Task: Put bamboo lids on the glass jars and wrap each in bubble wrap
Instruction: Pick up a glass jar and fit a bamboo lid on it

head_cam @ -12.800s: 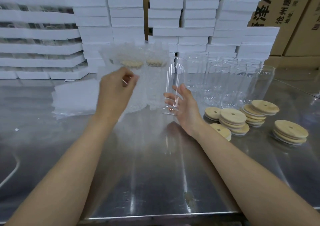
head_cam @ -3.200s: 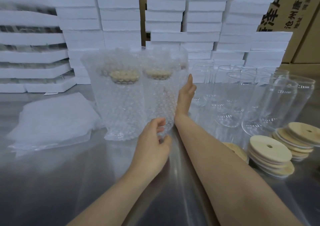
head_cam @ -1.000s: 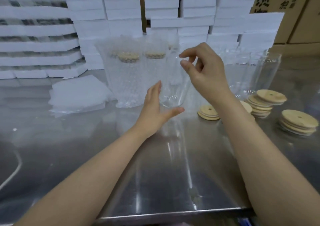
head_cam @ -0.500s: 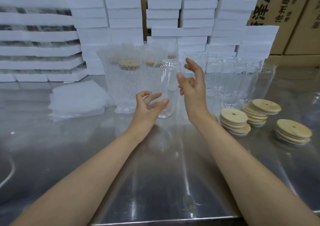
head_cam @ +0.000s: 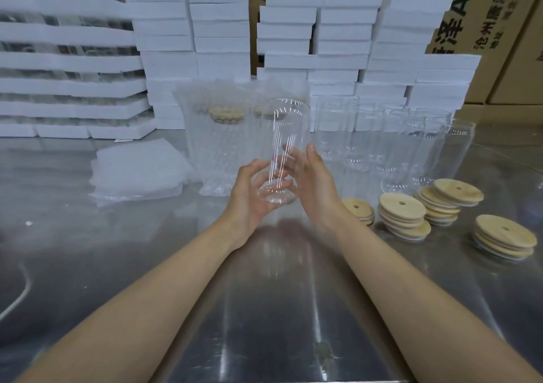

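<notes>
Curled round the base of the jar, the left hand grips it from below, while the right hand lies against its right side, fingers fairly straight and partly seen through the glass. The jar is in the air above the steel table, with no lid on it. Its long axis runs nearly upright, the top tipped a little to the right, open mouth up and base towards the wrists. Smooth glass held this low could slip or tip over if the right hand leaves it to fetch one of the lids lying near on the right. Farther back, a careless swing could knock the wrapped jars or the bare jars.
</notes>
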`<state>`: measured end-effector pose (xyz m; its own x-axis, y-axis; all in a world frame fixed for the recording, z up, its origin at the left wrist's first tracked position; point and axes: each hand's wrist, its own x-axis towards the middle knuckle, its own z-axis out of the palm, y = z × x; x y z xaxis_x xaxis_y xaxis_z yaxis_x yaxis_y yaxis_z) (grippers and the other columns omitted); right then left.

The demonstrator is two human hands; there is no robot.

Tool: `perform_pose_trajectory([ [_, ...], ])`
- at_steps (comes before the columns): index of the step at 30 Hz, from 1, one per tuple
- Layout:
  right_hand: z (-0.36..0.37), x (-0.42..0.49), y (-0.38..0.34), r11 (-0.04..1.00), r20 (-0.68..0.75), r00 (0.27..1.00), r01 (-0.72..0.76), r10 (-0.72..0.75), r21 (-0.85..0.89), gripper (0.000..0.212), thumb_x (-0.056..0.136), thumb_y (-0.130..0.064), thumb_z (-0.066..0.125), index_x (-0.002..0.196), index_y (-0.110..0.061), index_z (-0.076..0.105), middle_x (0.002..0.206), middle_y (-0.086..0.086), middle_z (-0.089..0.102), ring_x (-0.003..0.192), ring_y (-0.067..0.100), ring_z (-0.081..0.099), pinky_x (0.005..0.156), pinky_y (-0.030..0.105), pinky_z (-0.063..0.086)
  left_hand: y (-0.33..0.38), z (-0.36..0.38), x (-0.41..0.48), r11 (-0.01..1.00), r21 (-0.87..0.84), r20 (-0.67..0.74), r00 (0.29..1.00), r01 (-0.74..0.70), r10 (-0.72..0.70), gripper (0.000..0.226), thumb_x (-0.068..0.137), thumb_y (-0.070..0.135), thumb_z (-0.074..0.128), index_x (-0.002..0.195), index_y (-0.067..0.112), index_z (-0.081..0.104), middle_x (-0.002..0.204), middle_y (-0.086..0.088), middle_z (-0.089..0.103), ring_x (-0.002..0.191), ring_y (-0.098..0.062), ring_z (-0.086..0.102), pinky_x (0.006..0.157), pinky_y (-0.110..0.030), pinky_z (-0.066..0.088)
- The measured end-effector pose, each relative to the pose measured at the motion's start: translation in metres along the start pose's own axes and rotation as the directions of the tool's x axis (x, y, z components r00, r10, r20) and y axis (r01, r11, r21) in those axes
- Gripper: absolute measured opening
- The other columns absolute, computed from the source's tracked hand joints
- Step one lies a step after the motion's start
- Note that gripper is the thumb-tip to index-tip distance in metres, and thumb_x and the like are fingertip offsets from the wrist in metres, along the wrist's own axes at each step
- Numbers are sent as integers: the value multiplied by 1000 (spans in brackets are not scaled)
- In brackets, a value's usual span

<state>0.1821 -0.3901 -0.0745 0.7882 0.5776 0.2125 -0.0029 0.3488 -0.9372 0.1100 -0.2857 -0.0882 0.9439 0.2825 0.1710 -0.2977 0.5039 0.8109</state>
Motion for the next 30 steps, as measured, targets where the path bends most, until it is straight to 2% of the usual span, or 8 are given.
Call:
perform_pose_trajectory([
  [2,1,-1,0,1000,30,1000,-7,6,23,54,99,-52,32,137,-17,47,129,4,58,108,17,59,97,40,45,0,1,0,999,-36,5,999,32,-32,34,86,40,52,99,8,55,95,-10,65,80,-25,67,74,-40,58],
  [5,1,-3,-1,992,34,999,-37,33,119,44,81,-48,52,119,-25,53,121,2,65,97,16,66,71,29,54,0,-1,0,997,-27,-20,998,67,-67,36,96,43,43,96,10,56,97,-9,64,82,-25,67,73,-40,58],
  [10,-4,-1,3,995,-68,997,42,-36,90,42,78,-41,60,115,-23,52,109,-1,72,112,16,64,100,36,47,1,0,-2,992,-64,-39,993,112,-114,49,87,56,55,115,16,48,112,-7,64,95,-21,71,77,-42,59],
  [13,-4,-3,7,996,-107,991,84,-82,15,45,79,-43,63,118,-23,51,110,-3,71,103,10,68,96,33,46,-2,2,-3,996,-11,-24,995,94,-94,71,64,54,76,116,23,39,119,-5,60,104,-21,68,80,-43,57],
  [15,-4,-5,7,995,-128,987,101,-99,8,53,77,-44,66,122,-21,50,117,1,68,101,10,69,91,29,48,-5,2,-3,998,35,-20,998,61,-60,74,67,37,81,121,26,32,121,-6,57,109,-20,66,81,-42,57],
  [22,-3,-7,3,991,-157,978,133,-134,-16,60,76,-45,74,123,-18,48,109,2,65,105,15,65,96,31,49,-4,0,-4,1000,13,-7,1000,22,-22,56,73,30,78,112,24,38,106,-4,60,112,-29,63,80,-43,56],
  [26,-8,-6,-9,992,-143,988,78,-64,100,46,85,-57,51,115,-21,57,107,-1,67,102,14,67,99,35,48,2,3,-4,981,-145,-53,989,131,-140,45,82,43,67,112,16,47,116,-17,54,107,-38,65,66,-34,57],
  [30,-10,-8,-13,982,-44,999,0,9,190,49,93,-59,40,120,-23,59,119,4,68,109,20,66,104,41,46,5,2,-5,957,-166,-10,971,236,-241,53,86,56,53,109,8,54,102,-19,67,89,-39,70,53,-23,53],
])
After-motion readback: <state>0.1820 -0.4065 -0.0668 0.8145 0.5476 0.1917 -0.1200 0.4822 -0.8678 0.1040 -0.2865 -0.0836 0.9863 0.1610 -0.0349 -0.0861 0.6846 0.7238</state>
